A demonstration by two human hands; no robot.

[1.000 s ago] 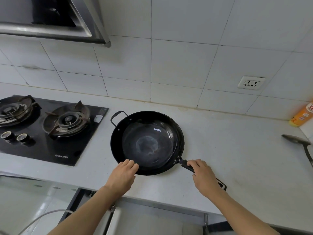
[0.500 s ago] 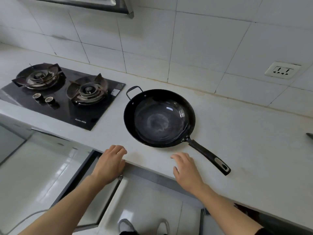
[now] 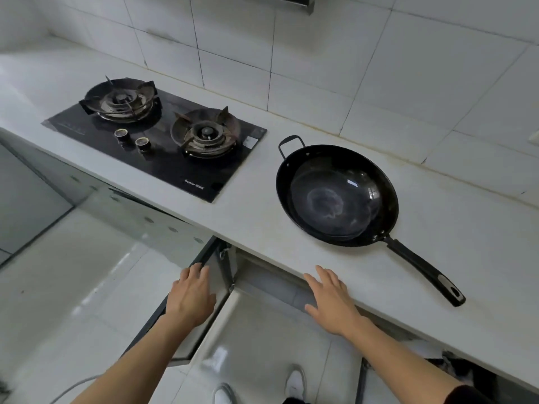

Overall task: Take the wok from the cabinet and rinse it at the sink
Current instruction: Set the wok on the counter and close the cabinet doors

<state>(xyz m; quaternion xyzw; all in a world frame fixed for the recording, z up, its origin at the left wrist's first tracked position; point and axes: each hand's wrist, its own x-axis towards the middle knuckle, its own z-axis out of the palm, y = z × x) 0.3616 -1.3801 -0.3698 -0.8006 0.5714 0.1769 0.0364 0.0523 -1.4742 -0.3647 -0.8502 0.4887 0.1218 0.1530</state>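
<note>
Wok [image 3: 335, 196]: black, sits upright on the desk [image 3: 437, 243] to the right of the hob [image 3: 163, 147]. You hold no part of it.
Wok handles: the long handle [image 3: 424, 272] points toward the desk's near edge and to your right; the small loop handle [image 3: 290, 144] faces the wall tiles.
Wok inside: dark and glossy, with a pale ring mark at the bottom.
Left hand [image 3: 191, 295]: your palm faces down over the top edge of the open door [image 3: 175, 310]. The fingers [image 3: 195, 272] lie close together, slightly bent, tips at the door edge near the hinge. Whether they touch it or hang just above, I cannot tell. They hold nothing.
Right hand [image 3: 332, 301]: flat, palm down, at the desk's front edge. Its fingers [image 3: 326, 277] are straight and a little spread, reaching onto the desk top. It grips nothing and is well apart from the long handle.
Cabinet [image 3: 262, 281]: open below the desk, between your two hands. Its inside is mostly hidden by the desk edge.
Hob: black glass, two burners, two knobs at its front, set into the desk left of the wok.
Floor [image 3: 73, 287]: pale glossy tiles. The white toes of your shoes [image 3: 294, 383] show at the bottom.
</note>
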